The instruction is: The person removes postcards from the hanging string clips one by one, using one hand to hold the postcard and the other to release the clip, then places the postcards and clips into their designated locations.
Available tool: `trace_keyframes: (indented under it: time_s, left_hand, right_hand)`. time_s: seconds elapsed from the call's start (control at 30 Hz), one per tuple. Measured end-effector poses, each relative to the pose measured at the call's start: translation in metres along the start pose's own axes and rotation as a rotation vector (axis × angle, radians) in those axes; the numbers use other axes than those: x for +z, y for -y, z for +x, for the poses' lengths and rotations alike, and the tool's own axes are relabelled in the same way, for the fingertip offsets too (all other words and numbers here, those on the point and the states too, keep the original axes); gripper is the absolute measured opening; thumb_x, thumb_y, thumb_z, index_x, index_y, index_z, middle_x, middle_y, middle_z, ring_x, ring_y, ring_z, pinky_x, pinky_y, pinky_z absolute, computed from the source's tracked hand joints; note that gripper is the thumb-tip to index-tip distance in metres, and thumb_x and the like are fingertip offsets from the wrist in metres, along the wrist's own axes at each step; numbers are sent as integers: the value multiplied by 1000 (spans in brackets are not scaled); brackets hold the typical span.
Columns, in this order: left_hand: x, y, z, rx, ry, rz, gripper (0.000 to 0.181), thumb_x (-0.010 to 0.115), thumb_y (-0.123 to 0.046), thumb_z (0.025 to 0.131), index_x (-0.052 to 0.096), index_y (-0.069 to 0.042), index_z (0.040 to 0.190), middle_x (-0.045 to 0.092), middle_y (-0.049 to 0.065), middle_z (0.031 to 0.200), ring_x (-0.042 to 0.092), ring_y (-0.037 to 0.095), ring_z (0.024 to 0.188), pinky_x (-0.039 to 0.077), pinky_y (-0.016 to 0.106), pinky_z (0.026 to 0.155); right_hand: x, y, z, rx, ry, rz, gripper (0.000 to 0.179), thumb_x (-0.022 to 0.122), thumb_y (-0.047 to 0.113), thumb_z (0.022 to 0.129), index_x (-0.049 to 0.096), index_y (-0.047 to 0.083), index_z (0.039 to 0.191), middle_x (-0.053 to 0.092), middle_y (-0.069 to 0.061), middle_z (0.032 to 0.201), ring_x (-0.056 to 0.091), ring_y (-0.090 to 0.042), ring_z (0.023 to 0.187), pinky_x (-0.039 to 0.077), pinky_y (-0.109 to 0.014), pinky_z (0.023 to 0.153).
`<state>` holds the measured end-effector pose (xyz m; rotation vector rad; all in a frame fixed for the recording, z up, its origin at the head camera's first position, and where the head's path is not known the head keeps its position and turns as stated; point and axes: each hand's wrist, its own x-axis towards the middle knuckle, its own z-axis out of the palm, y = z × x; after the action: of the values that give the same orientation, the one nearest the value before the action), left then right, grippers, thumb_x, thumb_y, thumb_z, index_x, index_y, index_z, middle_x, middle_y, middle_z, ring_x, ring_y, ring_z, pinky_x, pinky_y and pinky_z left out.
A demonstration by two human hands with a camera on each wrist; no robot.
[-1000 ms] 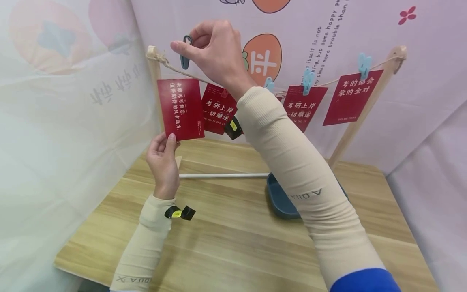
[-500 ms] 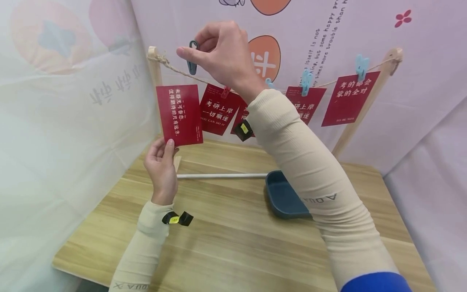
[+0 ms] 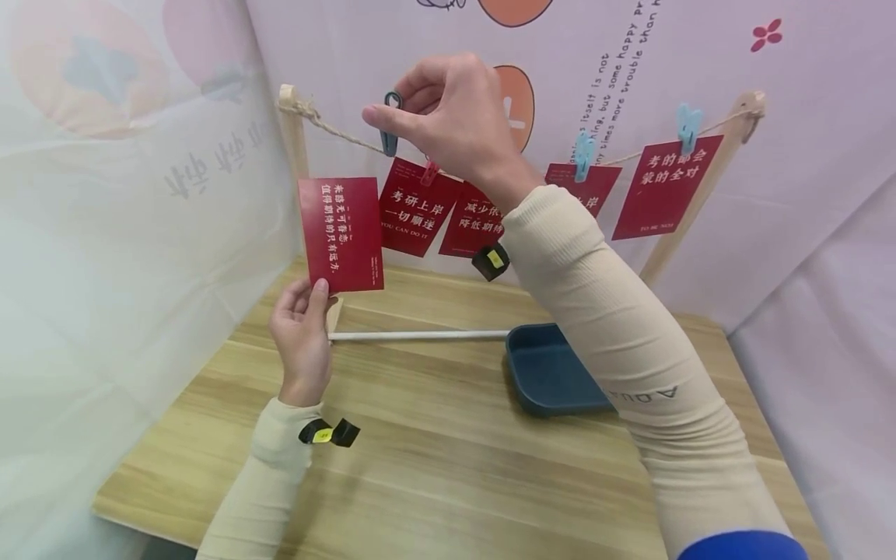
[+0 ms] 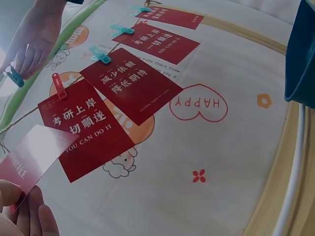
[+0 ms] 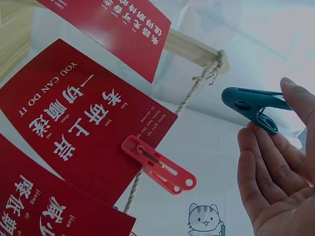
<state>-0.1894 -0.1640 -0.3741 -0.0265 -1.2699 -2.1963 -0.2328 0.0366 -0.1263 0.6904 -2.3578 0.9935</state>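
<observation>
My left hand [image 3: 301, 342] pinches a red card [image 3: 343, 241] with white writing by its lower edge, thumb in front. The card stands upright near the left post, its top below the twine [image 3: 343, 135]. Above and to the right, my right hand [image 3: 462, 117] holds a dark teal clothespin [image 5: 251, 102] between thumb and fingers. Its tip points down close to the twine in the head view. Beside the held card hangs another red card [image 5: 83, 113], fixed by a red clothespin [image 5: 162, 166]. Nothing hangs from the clothespin in my right hand.
Further along the twine, several red cards [image 4: 157, 42] hang from light blue clothespins [image 3: 584, 158]. Wooden posts [image 3: 292, 140] carry the twine at both ends. A dark blue tray [image 3: 553, 381] stands on the wooden table [image 3: 420, 467], partly behind my right forearm. A white rod [image 3: 420, 336] lies behind.
My right hand has moved right and down with the clothespin. My left hand has lowered the card slightly, and its top now sits further below the twine.
</observation>
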Motion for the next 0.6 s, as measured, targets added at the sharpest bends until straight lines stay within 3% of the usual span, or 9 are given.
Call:
trace_keyframes:
  time_s: [0.23, 0.6]
  left_hand:
    - [-10, 2, -6, -42, 14, 93, 12, 68, -7, 102, 69, -3, 114, 77, 1, 104, 73, 11, 95, 63, 26, 91]
    - [-21, 14, -14, -99, 32, 201, 14, 69, -7, 102, 70, -1, 114, 76, -3, 95, 72, 8, 86, 64, 24, 89]
  right_hand:
    - [-8, -10, -9, -1, -10, -5, 44, 82, 47, 91, 79, 13, 118, 81, -2, 113, 72, -7, 99, 58, -17, 93]
    - [-17, -24, -25, 4, -1, 51, 39, 85, 40, 90, 80, 9, 115, 83, -6, 107, 77, -12, 97, 59, -22, 90]
